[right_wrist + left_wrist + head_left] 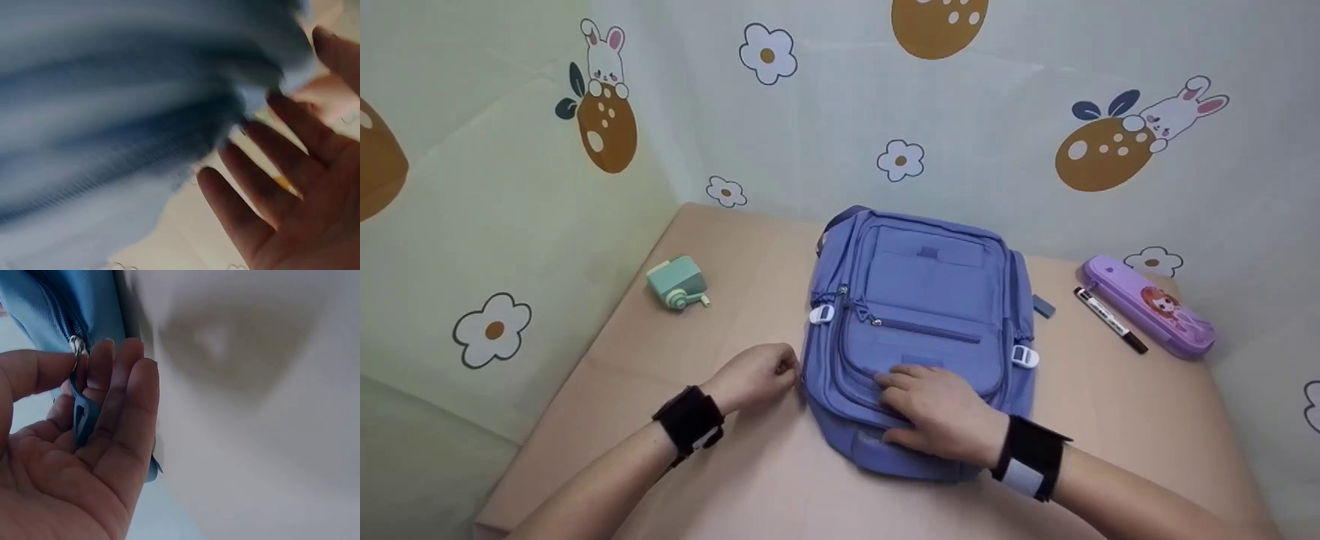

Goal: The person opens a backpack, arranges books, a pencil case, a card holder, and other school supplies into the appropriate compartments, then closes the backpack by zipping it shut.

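Observation:
A blue-purple backpack [937,281] lies front side up on the table, with zipped pockets and white side buckles. At its lower left edge, my left hand [754,379] pinches a zipper pull [84,419] between thumb and fingers; in the left wrist view the metal slider [77,344] sits just above the fingertips, on the bag's zipper. My right hand [941,412] lies over the lower front pocket. In the right wrist view, its fingers [281,140] are spread and nearly straight beside the blurred blue fabric.
A green pencil sharpener [677,281] with a crank stands to the left on the table [750,255]. Right of the backpack lie a black-and-white marker [1110,320] and a purple pencil case [1147,304] with a cartoon figure. A printed curtain [825,112] hangs behind the table.

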Demonstrator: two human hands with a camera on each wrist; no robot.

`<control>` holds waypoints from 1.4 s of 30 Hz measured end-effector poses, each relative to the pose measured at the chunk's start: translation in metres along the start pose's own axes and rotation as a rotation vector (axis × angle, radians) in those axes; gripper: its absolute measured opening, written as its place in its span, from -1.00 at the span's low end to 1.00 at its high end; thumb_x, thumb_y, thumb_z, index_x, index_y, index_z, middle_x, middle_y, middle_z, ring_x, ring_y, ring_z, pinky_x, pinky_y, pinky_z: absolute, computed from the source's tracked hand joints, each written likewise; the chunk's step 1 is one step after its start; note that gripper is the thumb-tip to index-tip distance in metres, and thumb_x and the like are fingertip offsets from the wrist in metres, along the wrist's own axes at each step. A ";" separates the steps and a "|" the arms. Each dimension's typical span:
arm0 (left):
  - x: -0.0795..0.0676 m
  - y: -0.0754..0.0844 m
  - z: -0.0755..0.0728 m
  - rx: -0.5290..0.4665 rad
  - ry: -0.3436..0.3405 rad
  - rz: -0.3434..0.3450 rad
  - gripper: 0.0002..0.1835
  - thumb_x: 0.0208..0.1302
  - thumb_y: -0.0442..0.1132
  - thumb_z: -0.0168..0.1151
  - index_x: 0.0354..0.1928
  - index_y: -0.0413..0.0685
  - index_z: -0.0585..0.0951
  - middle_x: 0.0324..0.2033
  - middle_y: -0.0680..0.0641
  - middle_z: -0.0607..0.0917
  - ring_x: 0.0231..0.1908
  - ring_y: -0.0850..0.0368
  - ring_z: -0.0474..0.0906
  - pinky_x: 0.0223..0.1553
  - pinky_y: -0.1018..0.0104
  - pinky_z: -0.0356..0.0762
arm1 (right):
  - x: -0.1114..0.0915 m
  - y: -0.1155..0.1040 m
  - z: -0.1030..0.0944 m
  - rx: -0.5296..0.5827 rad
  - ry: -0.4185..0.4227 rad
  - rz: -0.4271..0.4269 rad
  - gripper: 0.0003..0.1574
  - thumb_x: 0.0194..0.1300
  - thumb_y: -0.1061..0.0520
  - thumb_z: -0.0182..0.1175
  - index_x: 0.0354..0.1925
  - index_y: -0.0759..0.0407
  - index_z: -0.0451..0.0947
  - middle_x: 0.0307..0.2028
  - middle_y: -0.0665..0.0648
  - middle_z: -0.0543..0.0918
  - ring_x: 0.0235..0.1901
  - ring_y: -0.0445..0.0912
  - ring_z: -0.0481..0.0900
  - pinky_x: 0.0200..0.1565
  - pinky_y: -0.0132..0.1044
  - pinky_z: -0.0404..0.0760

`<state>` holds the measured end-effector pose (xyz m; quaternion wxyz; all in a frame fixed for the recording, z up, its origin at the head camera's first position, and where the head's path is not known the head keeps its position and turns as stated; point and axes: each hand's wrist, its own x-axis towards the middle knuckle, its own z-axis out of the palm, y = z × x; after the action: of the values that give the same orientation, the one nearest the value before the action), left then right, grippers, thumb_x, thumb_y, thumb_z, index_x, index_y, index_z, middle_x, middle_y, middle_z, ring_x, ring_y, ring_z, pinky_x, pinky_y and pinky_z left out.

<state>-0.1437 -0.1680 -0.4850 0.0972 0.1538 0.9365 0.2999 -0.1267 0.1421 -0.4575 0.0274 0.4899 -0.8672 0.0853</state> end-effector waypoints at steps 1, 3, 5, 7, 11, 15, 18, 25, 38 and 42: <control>0.000 0.000 0.000 0.000 0.004 -0.003 -0.96 0.29 -0.35 0.25 -0.31 -0.11 0.66 -0.43 0.05 0.62 -0.36 0.14 0.51 -0.19 0.09 0.57 | -0.004 0.000 0.004 0.012 0.025 0.014 -0.61 0.31 -0.17 0.36 -0.05 0.04 0.70 0.20 0.12 0.65 0.20 0.09 0.58 0.12 0.04 0.60; -0.001 0.001 0.000 -0.001 0.009 -0.006 -0.97 0.28 -0.34 0.26 -0.33 -0.11 0.64 -0.44 0.05 0.61 -0.37 0.13 0.51 -0.20 0.09 0.57 | -0.008 0.000 0.011 0.026 0.072 0.033 -0.64 0.38 -0.10 0.31 0.00 0.06 0.72 0.18 0.10 0.67 0.19 0.07 0.60 0.13 0.01 0.61; -0.001 0.001 0.000 0.004 0.002 -0.008 -0.96 0.27 -0.34 0.27 -0.35 -0.10 0.65 -0.45 0.06 0.61 -0.38 0.14 0.51 -0.21 0.10 0.56 | -0.009 0.000 0.016 0.027 0.105 0.037 -0.66 0.42 -0.03 0.27 0.03 0.09 0.74 0.15 0.10 0.69 0.15 0.07 0.63 0.13 -0.01 0.62; -0.002 0.002 0.000 0.009 -0.008 -0.003 -0.96 0.25 -0.32 0.29 -0.36 -0.09 0.66 -0.46 0.07 0.62 -0.39 0.15 0.51 -0.22 0.12 0.56 | -0.009 0.000 0.019 0.019 0.128 0.032 -0.67 0.43 0.01 0.26 0.03 0.12 0.74 0.11 0.12 0.71 0.11 0.07 0.66 0.10 -0.02 0.64; -0.005 0.004 -0.002 -0.005 -0.041 0.023 -0.96 0.20 -0.34 0.29 -0.36 -0.11 0.70 -0.47 0.10 0.65 -0.41 0.19 0.51 -0.26 0.18 0.55 | -0.007 0.001 0.019 0.027 0.169 0.024 -0.70 0.41 0.08 0.26 0.02 0.14 0.75 0.03 0.11 0.75 0.02 0.04 0.72 0.03 -0.06 0.68; -0.009 0.010 -0.002 -0.074 -0.105 0.028 -0.92 0.11 -0.38 0.27 -0.42 -0.08 0.71 -0.54 0.14 0.63 -0.52 0.25 0.46 -0.42 0.30 0.48 | -0.005 0.003 0.018 0.062 0.188 0.043 -0.71 0.43 0.08 0.25 0.02 0.13 0.75 -0.02 0.09 0.77 -0.02 0.00 0.74 0.00 -0.09 0.69; -0.013 0.019 -0.001 -0.127 -0.163 0.031 -0.89 0.08 -0.40 0.25 -0.50 -0.05 0.69 -0.62 0.16 0.59 -0.60 0.28 0.42 -0.52 0.37 0.40 | -0.003 0.003 0.016 0.080 0.189 0.055 -0.70 0.44 0.07 0.24 0.02 0.13 0.75 -0.02 0.09 0.77 -0.02 0.01 0.74 0.00 -0.08 0.69; -0.018 0.044 0.010 -0.166 -0.193 0.092 -0.88 0.16 -0.31 0.38 -0.52 -0.01 0.73 -0.64 0.20 0.58 -0.60 0.33 0.44 -0.51 0.39 0.43 | -0.003 0.003 0.012 0.097 0.164 0.076 -0.69 0.45 0.05 0.23 0.03 0.12 0.74 0.00 0.09 0.76 0.00 0.03 0.73 0.03 -0.06 0.68; -0.021 0.044 0.014 -0.168 -0.152 0.088 -0.94 0.16 -0.31 0.41 -0.44 -0.03 0.78 -0.61 0.19 0.63 -0.59 0.30 0.46 -0.52 0.36 0.44 | -0.043 0.011 -0.005 0.123 0.164 0.026 -0.56 0.33 -0.06 0.38 0.09 0.12 0.71 0.06 0.08 0.73 0.10 -0.01 0.66 0.14 -0.04 0.60; -0.021 0.043 0.016 -0.154 -0.138 0.107 -0.93 0.15 -0.32 0.38 -0.43 -0.03 0.79 -0.60 0.20 0.65 -0.58 0.32 0.45 -0.50 0.37 0.43 | -0.070 0.019 -0.007 0.100 0.246 0.017 -0.51 0.22 0.00 0.46 0.09 0.14 0.71 0.07 0.08 0.73 0.09 0.00 0.66 0.10 -0.03 0.61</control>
<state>-0.1096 -0.1338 -0.4703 0.1566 0.2160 0.8922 0.3645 -0.1072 0.2118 -0.4619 0.1084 0.4690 -0.8561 0.1882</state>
